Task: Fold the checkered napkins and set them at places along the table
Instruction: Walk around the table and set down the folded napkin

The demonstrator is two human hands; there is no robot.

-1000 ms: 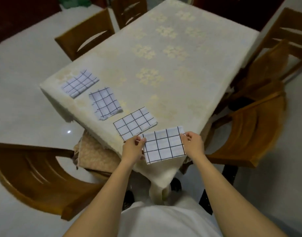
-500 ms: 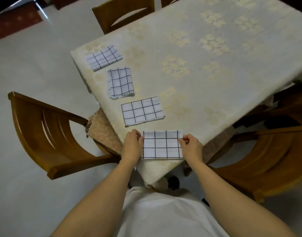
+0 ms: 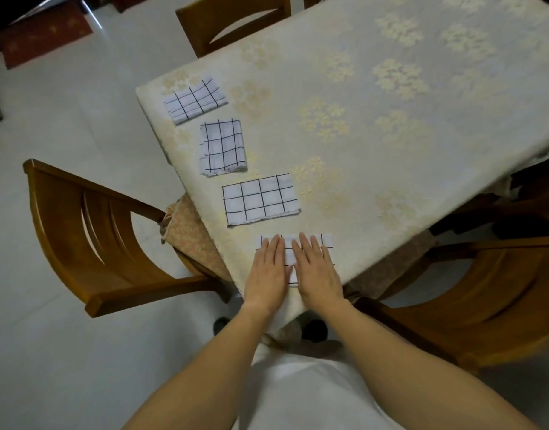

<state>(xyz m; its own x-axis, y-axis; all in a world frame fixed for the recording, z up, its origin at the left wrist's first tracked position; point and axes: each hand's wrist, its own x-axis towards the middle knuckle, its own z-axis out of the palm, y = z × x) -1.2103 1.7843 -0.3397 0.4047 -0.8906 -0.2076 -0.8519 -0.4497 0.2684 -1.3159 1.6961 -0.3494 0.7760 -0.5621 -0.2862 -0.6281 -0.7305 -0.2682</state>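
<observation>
Several folded white napkins with black checks lie in a row along the table's left edge. The nearest napkin lies at the table's near corner, mostly covered by my hands. My left hand and my right hand press flat on it side by side, fingers straight. Beyond it lie a second folded napkin, a third napkin and a fourth napkin near the far left corner.
The table wears a cream floral cloth. A wooden chair stands to the left, another chair to the right, a third chair at the far side. A beige cloth hangs by the left chair.
My hands let go of the napkin's side edges and now lie flat on top of it. The view has tilted and shifted closer to the table corner.
</observation>
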